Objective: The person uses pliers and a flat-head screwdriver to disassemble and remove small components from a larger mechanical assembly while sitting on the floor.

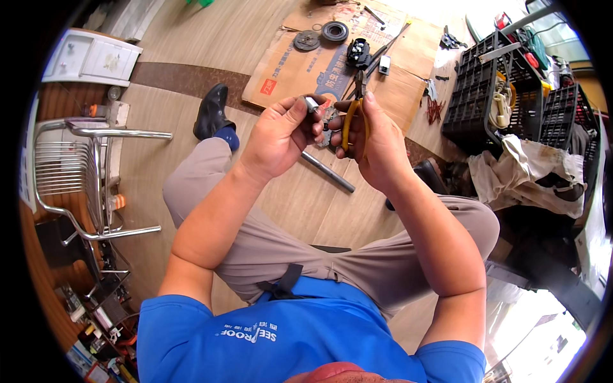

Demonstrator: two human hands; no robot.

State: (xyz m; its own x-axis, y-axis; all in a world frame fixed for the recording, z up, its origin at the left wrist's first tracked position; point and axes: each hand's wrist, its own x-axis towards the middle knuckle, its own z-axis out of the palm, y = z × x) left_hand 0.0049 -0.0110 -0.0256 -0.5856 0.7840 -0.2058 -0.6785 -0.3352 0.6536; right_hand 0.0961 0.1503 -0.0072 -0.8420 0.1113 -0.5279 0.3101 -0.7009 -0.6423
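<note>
My left hand [276,135] is closed, with a small silver metal cylinder [311,104] pinched between thumb and fingers. In my right hand [381,137] is a pair of pliers with yellow handles [348,127], its dark jaws pointing away from me. The two hands are raised close together over the floor, a little apart. Between them shows a grey metal part [328,124]; whether it lies below or touches my fingers I cannot tell. Under the hands a grey metal rod [329,173] lies on the floor, its far end hidden behind my left hand.
Beyond my hands, a flattened cardboard sheet [281,64] bears a black ring [334,31], a round grey disc [306,41] and a black mechanical part [359,52]. Black plastic crates [476,96] with cloth stand right; red bits [434,110] lie nearby. A metal chair [96,172] stands left.
</note>
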